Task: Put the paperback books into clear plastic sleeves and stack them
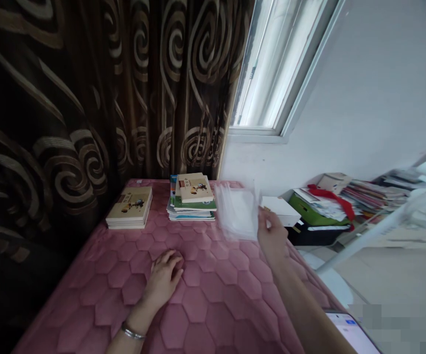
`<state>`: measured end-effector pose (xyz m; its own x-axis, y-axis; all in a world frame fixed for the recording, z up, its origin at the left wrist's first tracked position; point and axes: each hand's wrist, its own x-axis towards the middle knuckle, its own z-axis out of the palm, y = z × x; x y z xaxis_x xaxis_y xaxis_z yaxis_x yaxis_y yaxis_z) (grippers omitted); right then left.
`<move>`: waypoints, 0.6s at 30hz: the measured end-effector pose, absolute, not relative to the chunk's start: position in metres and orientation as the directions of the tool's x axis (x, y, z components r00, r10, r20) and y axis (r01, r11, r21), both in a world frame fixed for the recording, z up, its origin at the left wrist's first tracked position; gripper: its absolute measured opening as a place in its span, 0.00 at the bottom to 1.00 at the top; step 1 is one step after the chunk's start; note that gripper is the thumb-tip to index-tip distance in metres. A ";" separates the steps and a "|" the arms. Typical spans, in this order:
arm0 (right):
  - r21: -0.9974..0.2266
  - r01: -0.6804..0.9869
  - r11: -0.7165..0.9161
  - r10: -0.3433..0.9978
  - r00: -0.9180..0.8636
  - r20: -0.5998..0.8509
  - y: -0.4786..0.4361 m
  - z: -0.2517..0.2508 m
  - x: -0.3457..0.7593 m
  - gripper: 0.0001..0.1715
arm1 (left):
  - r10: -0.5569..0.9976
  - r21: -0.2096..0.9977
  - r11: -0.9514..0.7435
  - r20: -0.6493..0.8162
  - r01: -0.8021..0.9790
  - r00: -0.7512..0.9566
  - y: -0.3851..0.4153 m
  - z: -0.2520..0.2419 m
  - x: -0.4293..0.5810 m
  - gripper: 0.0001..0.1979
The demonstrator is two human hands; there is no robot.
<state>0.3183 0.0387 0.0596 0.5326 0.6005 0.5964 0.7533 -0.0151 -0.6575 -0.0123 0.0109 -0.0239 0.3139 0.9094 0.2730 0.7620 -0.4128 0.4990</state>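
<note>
My right hand pinches the near right edge of a clear plastic sleeve, whose raised edge is blurred. Below it lies a pile of similar translucent sleeves on the pink padded bed. With a silver bangle at the wrist, my left hand rests on the padding, fingers loosely bent, thumb apart, holding nothing. Ahead of it stands a mixed stack of books, topped by a tan book. Further left is a neat stack of tan books with a dark picture on the cover.
A patterned brown curtain hangs behind the bed. Right of the sleeves sits a white box. Papers and a green folder are piled beyond it. A white slanted pole stands at right, and a phone lies near my right forearm.
</note>
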 end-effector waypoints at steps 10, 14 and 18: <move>-0.618 0.673 0.407 0.900 -0.412 0.144 -0.053 0.047 0.173 0.13 | 0.931 0.681 -0.269 0.364 0.681 0.004 0.028 -0.022 -0.036 0.14; -0.614 0.757 0.224 0.969 -0.104 0.226 -0.029 0.044 0.204 0.17 | 0.931 0.664 -0.291 0.363 0.689 0.044 0.025 -0.023 -0.033 0.13; -0.509 0.861 -0.022 0.980 0.120 0.160 -0.010 0.021 0.235 0.15 | 0.927 0.605 -0.331 0.353 0.724 0.128 0.015 -0.024 -0.022 0.12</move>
